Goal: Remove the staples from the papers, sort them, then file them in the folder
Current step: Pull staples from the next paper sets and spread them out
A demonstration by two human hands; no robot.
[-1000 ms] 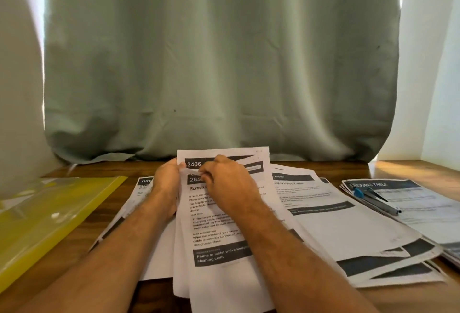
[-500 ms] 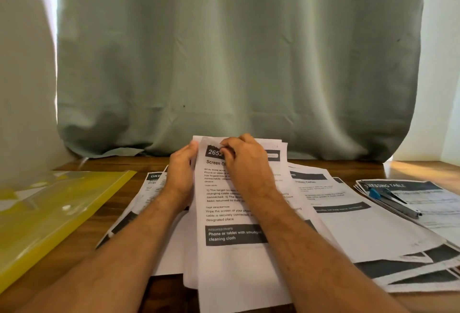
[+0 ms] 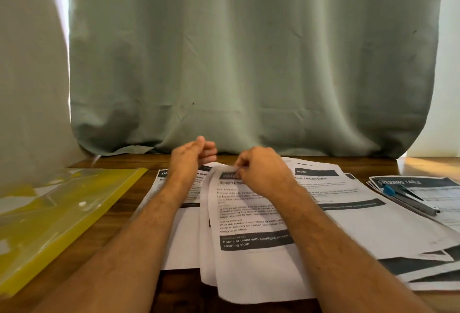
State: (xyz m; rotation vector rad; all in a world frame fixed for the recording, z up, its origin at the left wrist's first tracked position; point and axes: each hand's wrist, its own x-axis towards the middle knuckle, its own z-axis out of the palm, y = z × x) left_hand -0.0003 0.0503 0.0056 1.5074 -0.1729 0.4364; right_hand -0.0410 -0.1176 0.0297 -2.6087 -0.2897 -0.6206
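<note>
Lengthwise toward viewer — papers, right hand pinching top

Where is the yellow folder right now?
In the head view the yellow folder lies flat at the left edge of the wooden table, left of the spread papers and untouched by either hand.

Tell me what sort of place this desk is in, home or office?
Probably a home room, not an office: a wooden table pushed against a green curtain over a bright window, spread with printed papers and a yellow folder. No office furniture shows.
</note>
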